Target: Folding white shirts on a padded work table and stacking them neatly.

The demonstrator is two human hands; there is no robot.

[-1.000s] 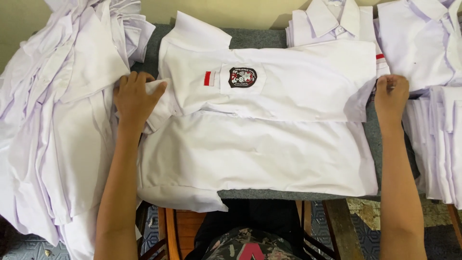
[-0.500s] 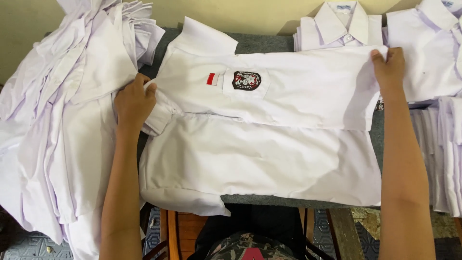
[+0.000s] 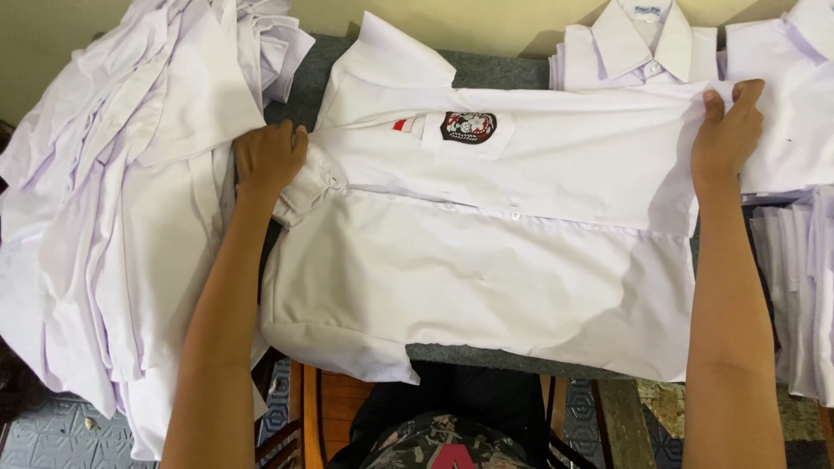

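A white short-sleeved shirt lies spread sideways on a grey-covered table, its collar to the left and a dark round badge on the chest pocket. My left hand presses down on the shirt's collar end, fingers curled. My right hand pinches the far hem corner of the shirt and lifts it a little off the table.
A loose heap of white shirts covers the left side. Folded white shirts are stacked at the back right, and another stack stands along the right edge. Below the table's near edge are a wooden frame and patterned floor.
My right hand has moved up along the shirt's right edge from the middle to the far corner, taking hold of the hem. The left hand has stayed at the collar.
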